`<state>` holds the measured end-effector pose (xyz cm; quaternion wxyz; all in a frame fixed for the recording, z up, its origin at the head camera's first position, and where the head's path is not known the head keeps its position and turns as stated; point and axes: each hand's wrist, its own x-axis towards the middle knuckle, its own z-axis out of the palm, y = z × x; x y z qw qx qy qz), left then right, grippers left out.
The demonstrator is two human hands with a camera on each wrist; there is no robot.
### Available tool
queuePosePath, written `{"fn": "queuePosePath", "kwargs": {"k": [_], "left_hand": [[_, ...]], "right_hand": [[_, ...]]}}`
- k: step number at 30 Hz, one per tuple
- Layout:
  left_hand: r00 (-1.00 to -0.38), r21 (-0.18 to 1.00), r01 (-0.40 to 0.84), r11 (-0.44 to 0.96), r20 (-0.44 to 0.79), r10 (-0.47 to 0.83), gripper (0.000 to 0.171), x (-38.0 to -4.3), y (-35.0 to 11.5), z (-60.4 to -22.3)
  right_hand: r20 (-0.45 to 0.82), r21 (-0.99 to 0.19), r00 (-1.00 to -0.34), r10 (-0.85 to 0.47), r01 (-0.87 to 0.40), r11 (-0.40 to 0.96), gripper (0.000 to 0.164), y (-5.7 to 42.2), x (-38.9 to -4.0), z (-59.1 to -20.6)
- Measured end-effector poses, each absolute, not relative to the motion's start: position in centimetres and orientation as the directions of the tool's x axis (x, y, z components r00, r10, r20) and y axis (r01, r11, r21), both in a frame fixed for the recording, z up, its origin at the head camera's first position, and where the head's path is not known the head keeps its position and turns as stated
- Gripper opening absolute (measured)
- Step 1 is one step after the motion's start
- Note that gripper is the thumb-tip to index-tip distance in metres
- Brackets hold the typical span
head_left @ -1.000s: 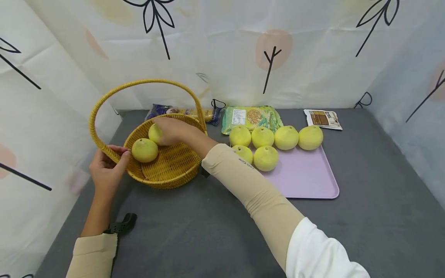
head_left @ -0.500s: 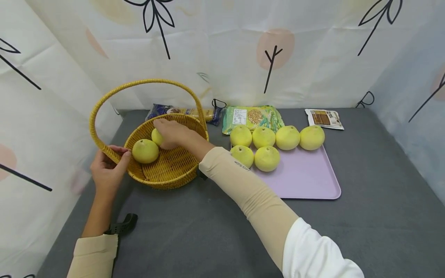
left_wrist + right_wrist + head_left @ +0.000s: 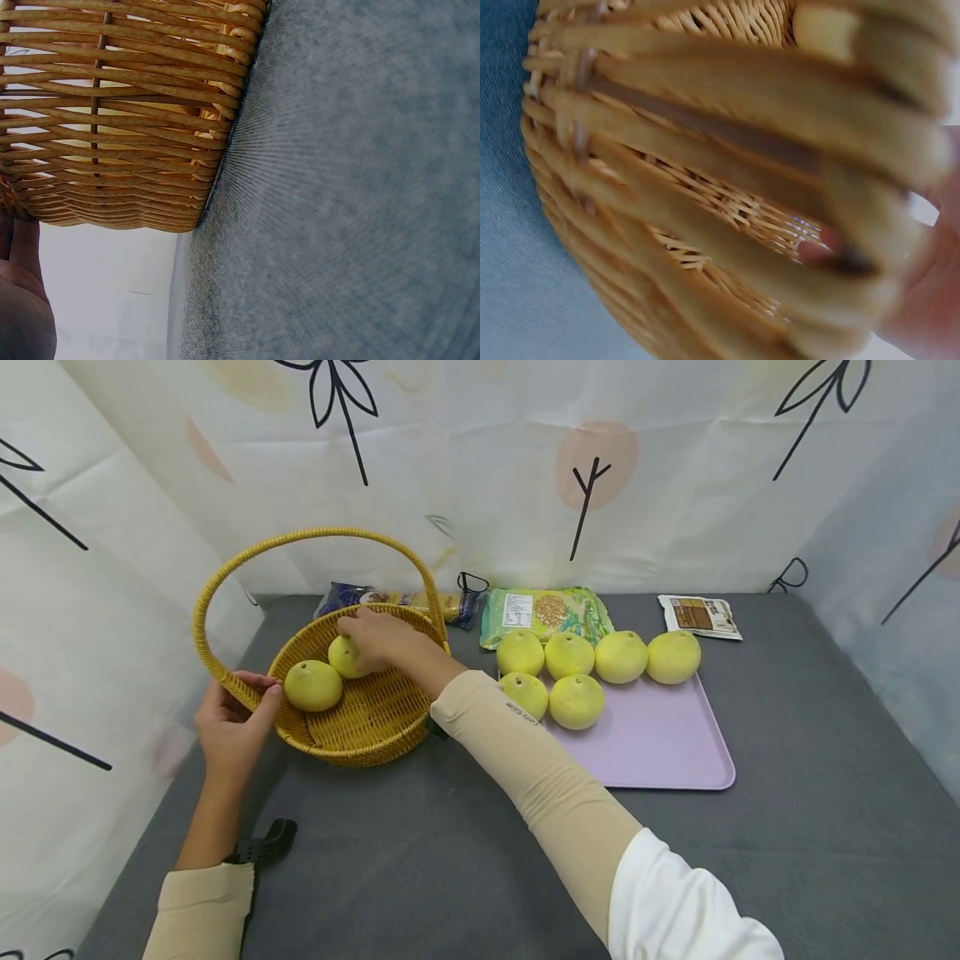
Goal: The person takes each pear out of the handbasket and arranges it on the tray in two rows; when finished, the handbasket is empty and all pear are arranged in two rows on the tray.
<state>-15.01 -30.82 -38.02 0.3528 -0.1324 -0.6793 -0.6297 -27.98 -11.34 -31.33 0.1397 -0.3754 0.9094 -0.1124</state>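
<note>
My left hand [image 3: 234,718] holds the left rim of a yellow wicker basket [image 3: 367,752], at the foot of its tall handle. Inside the basket sit two round yellow-green fruits, citrus-like. The left fruit [image 3: 312,685] lies near the left wall. My right hand [image 3: 382,639] reaches in over the right rim and grips the second fruit [image 3: 343,657], partly covering it; most of its fingers are hidden. In the left wrist view the basket's woven wall [image 3: 135,135] fills the upper left. Blurred weave [image 3: 727,150] covers most of the right wrist view, with a fingertip [image 3: 821,247] showing through it.
A lilac tray [image 3: 660,743] to the right bears several more such fruits [image 3: 576,702], in two rows. Behind stand a blue pasta-like packet [image 3: 457,610], a green packet [image 3: 547,614] and a small white-brown packet [image 3: 699,617]. A patterned cloth [image 3: 480,477] hangs around the grey table [image 3: 450,860].
My right hand and the second fruit have shifted slightly right inside the basket, and more of that fruit shows. The left hand keeps its hold on the basket.
</note>
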Motion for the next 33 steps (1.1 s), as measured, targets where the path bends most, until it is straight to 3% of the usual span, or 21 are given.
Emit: {"fn": "queuePosePath", "kwargs": {"k": [3,5,7,10,14,21,33], "left_hand": [[-0.717,0.763,0.621,0.18,0.645,-0.263,0.024,-14.9,-30.9,-38.0],[-0.719,0.765,0.621,0.173,0.643,-0.262,0.024,-14.9,-30.9,-38.0],[-0.72,0.765,0.62,0.172,0.642,-0.261,0.024,-14.8,-30.9,-38.0],[-0.72,0.766,0.62,0.169,0.641,-0.266,0.024,-14.8,-30.9,-38.0],[-0.721,0.769,0.622,0.15,0.637,-0.274,0.024,-14.9,-31.0,-38.0],[-0.719,0.763,0.634,0.125,0.641,-0.269,0.025,-15.0,-31.0,-38.0],[-0.708,0.756,0.631,0.176,0.653,-0.268,0.025,-15.0,-30.9,-38.0]], "right_hand": [[-0.159,-0.377,-0.66,-0.734,-0.646,0.664,0.032,-11.3,-27.9,-31.5],[-0.152,-0.38,-0.656,-0.739,-0.651,0.657,0.039,-11.5,-27.8,-31.6],[-0.158,-0.341,-0.66,-0.735,-0.662,0.668,0.049,-11.6,-27.7,-31.7],[-0.172,-0.265,-0.66,-0.731,-0.684,0.68,0.051,-11.7,-27.5,-31.6],[-0.177,-0.239,-0.682,-0.71,-0.67,0.703,0.043,-11.6,-27.4,-31.8],[-0.111,-0.25,-0.747,-0.656,-0.618,0.745,0.048,-11.3,-27.7,-32.4],[-0.221,-0.28,-0.654,-0.724,-0.669,0.689,0.042,-9.4,-26.1,-31.5]]}}
